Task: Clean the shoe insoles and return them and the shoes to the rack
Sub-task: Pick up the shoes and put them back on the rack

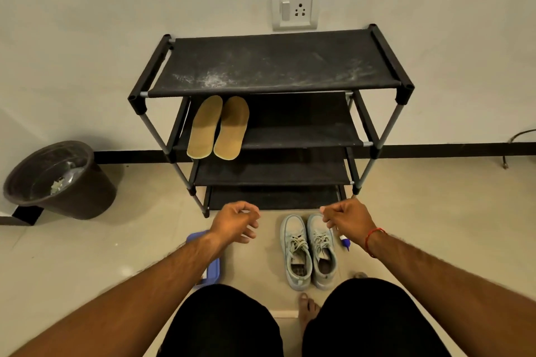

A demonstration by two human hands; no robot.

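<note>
Hovering empty, loosely curled, 2 hands [235,222] [346,219] near 2 shoes [295,252] [323,258]; 2 insoles [204,127] [232,127] on 1 rack [275,64].

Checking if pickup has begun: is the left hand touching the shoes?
Apart. The head view shows a strip of bare floor between the left hand and the shoes.

Blue tray [215,268] mostly under left forearm (contents hidden).

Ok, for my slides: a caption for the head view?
Tan insoles lie on the second shelf of the rack; grey shoes stand on the floor; left hand and right hand hold nothing.
</note>
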